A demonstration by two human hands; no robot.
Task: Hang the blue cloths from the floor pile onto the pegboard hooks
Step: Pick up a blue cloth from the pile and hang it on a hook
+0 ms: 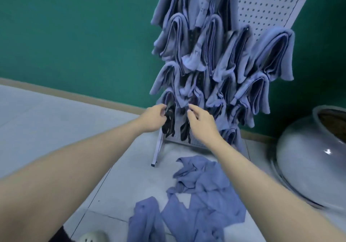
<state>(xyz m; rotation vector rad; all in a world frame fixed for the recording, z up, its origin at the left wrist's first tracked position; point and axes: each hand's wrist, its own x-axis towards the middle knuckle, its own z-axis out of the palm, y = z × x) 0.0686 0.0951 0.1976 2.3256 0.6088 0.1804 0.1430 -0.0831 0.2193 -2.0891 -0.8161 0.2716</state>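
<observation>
Low on pegboard, left hand grip curled on dark item, right hand grip unclear.

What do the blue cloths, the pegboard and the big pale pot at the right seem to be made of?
Blue cloths: soft matte fabric, perhaps microfibre or terry; they crumple on the floor and drape in folds.
Pegboard: rigid white sheet with a regular grid of holes, probably painted metal, though plastic is possible.
Pot: likely glazed ceramic; smooth pale surface with a sharp bright highlight.
</observation>
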